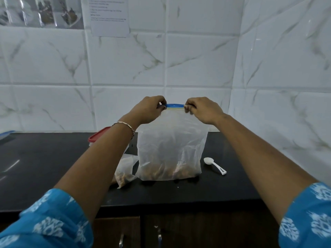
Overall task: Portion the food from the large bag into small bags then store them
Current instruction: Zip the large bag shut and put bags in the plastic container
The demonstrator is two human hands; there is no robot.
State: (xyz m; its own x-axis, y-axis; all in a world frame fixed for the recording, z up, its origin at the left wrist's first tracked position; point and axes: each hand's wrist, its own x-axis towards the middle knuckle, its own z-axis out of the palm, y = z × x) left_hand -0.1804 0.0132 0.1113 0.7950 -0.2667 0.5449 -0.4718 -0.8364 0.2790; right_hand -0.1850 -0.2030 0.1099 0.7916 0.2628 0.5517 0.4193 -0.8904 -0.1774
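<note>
The large bag (170,145) stands upright on the black counter (53,167), near the middle and close to the marble-tiled wall. It is frosted, translucent plastic, creased and slack along its sides. A brownish heap of food (168,171) fills only its bottom part; the plastic above it looks hollow. Along its top runs a blue zip strip (174,105) with a thin yellow-green line just under it.

The left grip (148,109) (a bare hand with a thin bracelet at its wrist) pinches the left end of that strip between thumb and curled fingers. The right grip (202,110) pinches the right end the same way, so the top edge is stretched between them.

A small bag (125,169), also holding brown food, lies just left of the large bag, touching its lower corner. A white plastic spoon (214,165) lies on the counter near the right side. A red-lidded container (98,136) sits behind the left forearm.
</note>
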